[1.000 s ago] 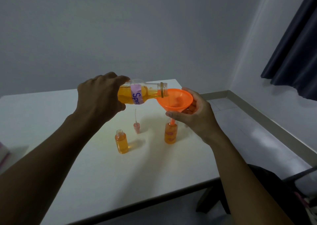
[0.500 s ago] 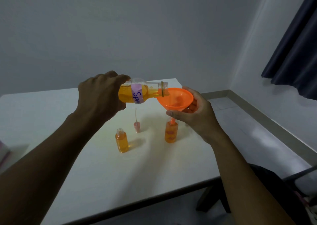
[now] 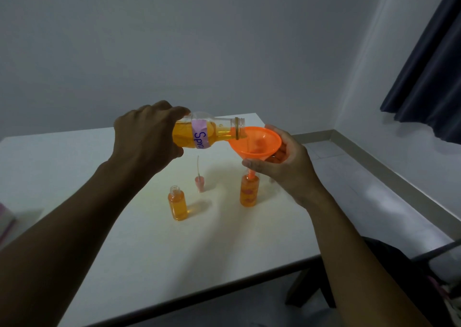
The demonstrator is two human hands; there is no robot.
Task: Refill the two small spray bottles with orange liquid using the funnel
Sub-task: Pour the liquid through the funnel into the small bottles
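**White table and what it carries**

A white table (image 3: pixel 124 264) with a dark edge. Near its middle stand two small bottles of orange liquid, well apart: the left bottle (image 3: pixel 177 205), uncapped and nearer, and the right bottle (image 3: pixel 249 192), a little farther. Between them and farther back a pink spray head (image 3: pixel 199 183) rests with its thin tube pointing up (slightly tilted). At the left edge lies a pale object (image 3: pixel 6 223), cut off by the frame.

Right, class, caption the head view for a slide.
Left hand pours from the labelled bottle into the funnel, which the right hand steadies in a small spray bottle.
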